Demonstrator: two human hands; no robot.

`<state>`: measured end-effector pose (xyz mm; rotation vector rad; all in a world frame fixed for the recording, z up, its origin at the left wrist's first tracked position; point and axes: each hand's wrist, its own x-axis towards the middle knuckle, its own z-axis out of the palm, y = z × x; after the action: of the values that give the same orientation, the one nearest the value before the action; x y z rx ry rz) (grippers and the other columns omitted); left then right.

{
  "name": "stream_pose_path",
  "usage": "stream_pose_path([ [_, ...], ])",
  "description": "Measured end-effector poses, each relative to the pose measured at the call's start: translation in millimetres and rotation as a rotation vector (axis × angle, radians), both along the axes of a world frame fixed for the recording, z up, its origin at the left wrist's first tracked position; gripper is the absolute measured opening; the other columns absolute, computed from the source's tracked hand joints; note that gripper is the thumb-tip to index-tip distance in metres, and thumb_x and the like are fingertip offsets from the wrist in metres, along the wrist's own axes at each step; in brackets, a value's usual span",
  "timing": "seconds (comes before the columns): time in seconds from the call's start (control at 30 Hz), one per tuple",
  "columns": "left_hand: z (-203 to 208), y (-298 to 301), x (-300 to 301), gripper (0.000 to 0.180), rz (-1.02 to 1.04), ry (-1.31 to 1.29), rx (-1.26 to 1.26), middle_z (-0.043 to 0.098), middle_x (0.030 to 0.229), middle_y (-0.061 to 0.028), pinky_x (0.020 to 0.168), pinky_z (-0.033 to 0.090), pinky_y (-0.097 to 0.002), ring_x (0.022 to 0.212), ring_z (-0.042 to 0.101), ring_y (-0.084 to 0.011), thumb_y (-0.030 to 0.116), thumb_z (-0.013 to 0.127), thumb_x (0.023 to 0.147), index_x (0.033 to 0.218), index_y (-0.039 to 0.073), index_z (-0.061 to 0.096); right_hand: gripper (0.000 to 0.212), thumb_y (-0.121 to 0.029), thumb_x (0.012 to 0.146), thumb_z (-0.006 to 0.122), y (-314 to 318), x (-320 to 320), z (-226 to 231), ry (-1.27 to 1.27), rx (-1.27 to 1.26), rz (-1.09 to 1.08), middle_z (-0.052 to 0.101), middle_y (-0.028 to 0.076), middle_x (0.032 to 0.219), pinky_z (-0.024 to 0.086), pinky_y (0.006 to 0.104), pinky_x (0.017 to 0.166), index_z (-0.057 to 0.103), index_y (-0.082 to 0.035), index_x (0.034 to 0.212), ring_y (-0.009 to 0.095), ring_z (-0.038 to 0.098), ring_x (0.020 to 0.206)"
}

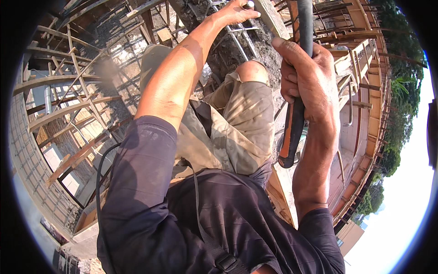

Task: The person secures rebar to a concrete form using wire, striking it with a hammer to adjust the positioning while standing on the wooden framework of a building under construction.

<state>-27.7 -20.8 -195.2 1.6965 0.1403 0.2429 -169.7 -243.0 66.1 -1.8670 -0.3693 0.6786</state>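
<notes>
My right hand (306,77) is wrapped round the black-and-orange handle (293,130) of a long tool, held upright on the right. The tool's upper end runs out of the picture, so its head is hidden. At the top edge, my left hand (235,13) reaches forward with its fingers drawn together and partly cut off. What those fingers hold, if anything, I cannot make out. Just below it, steel reinforcing bars (237,43) lie in a narrow trench between rough concrete sides. A wooden board (272,20) stands between my two hands.
My bent knee (253,72) is beside the bars. Wooden props and braces (75,68) fill a lower space on the left, with a grid of bars (34,176) past them. Timber formwork (374,91) curves along the right, before trees (394,141). A black cord (98,192) hangs by my left sleeve.
</notes>
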Motion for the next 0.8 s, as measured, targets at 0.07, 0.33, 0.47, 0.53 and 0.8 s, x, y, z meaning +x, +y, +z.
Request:
stream_pose_path([
  [0.07,-6.8,0.8,3.1,0.032,-0.025,0.059,-0.011,0.073,0.092,-0.0096,0.068,0.057,-0.0348,0.082,0.068,-0.0187,0.033,0.081,0.089,0.101,0.006,0.071,0.034,-0.023,0.097,0.068,15.5,0.2,50.2,-0.211,0.212,-0.081,0.044,-0.005,0.056,0.027,0.0208,0.037,0.051,-0.01,0.07,0.004,0.038,0.04],
  [0.33,-23.9,9.1,14.7,0.048,0.053,0.022,-0.032,0.07,0.104,-0.0098,0.07,0.053,-0.035,0.089,0.064,-0.0189,0.034,0.087,0.083,0.119,0.008,0.069,0.032,-0.02,0.097,0.065,43.0,16.1,-31.1,-0.07,0.013,-0.142,0.041,-0.005,0.058,0.03,0.0258,0.042,0.047,-0.009,0.073,0.005,0.038,0.045],
  [0.47,-23.5,13.7,9.3,0.051,0.06,0.036,-0.046,0.069,0.108,-0.0101,0.072,0.053,-0.035,0.091,0.064,-0.0196,0.034,0.087,0.082,0.121,0.007,0.067,0.027,-0.02,0.094,0.068,20.0,17.0,-54.2,0.156,-0.124,-0.107,0.043,-0.007,0.061,0.03,0.0246,0.041,0.051,-0.012,0.075,0.003,0.037,0.046],
  [0.53,-24.2,14.4,7.9,0.053,0.071,0.041,-0.056,0.069,0.11,-0.0102,0.072,0.053,-0.0351,0.092,0.063,-0.02,0.034,0.088,0.082,0.122,0.007,0.067,0.027,-0.021,0.095,0.067,9.5,20.8,-21.3,0.02,-0.03,-0.131,0.042,-0.007,0.061,0.03,0.0238,0.042,0.051,-0.011,0.075,0.003,0.037,0.047],
  [0.8,-20.5,21.7,14.9,0.04,0.051,0.08,-0.039,0.069,0.097,-0.0064,0.066,0.05,-0.0315,0.085,0.062,-0.0161,0.034,0.086,0.084,0.108,0.006,0.072,0.029,-0.02,0.096,0.061,18.0,41.5,46.6,-0.59,0.482,-0.011,0.043,-0.007,0.056,0.039,0.0261,0.044,0.048,-0.016,0.07,0.005,0.042,0.045],
])
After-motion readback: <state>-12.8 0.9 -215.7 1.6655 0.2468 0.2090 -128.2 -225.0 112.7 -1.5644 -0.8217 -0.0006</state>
